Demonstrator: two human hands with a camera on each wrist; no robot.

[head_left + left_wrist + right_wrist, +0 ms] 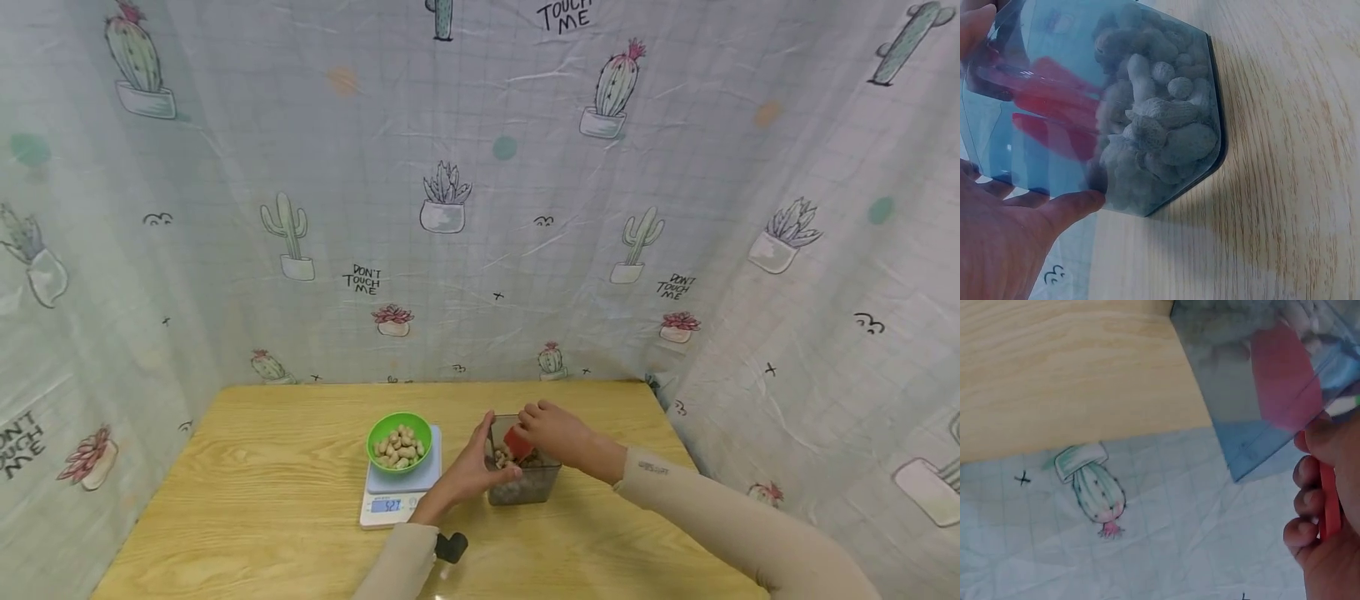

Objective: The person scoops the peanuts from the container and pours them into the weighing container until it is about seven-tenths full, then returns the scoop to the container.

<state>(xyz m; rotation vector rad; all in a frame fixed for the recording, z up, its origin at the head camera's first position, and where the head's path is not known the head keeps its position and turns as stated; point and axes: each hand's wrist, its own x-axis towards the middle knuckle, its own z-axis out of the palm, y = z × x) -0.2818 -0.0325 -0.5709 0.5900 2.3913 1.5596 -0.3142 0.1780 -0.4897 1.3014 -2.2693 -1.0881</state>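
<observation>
My left hand [471,472] grips the left side of a clear, smoky plastic container [525,490], thumb along its near wall. Unshelled peanuts [1169,119] fill the container's lower part, seen through its wall in the left wrist view. A red scoop [516,442] reaches down into the container, its end among the peanuts. My right hand [562,435] holds the scoop by its handle [1330,500], fingers curled round it over the container's rim.
Left of the container, a green bowl [402,418] with peanuts [400,448] stands on a white kitchen scale [425,477] with a lit display [387,506]. The wooden table [285,483] meets a cactus-print curtain [495,275] behind it. A black device [452,547] sits at my left wrist.
</observation>
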